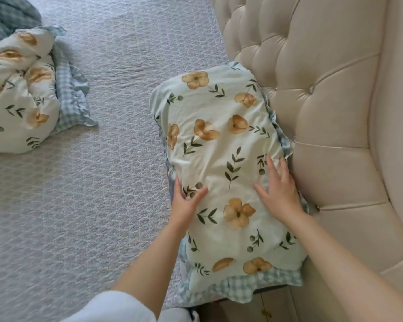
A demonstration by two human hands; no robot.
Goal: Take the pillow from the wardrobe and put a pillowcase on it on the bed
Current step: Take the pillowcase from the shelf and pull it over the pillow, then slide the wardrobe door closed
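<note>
A pillow (219, 145) in a pale green pillowcase with tan flowers and a blue checked frill lies on the bed (102, 194), its long side against the headboard. My left hand (184, 201) rests flat on the pillow's left edge, fingers apart. My right hand (279, 189) lies flat on the right side of the pillow, close to the headboard, fingers spread. Neither hand grips the cloth.
A tufted beige headboard (323, 101) fills the right side. At the left lies a bundle of matching floral bedding (21, 94) on a blue checked frilled piece, with a grey-blue checked blanket (7, 17) behind it. A quilted grey bedspread covers the bed.
</note>
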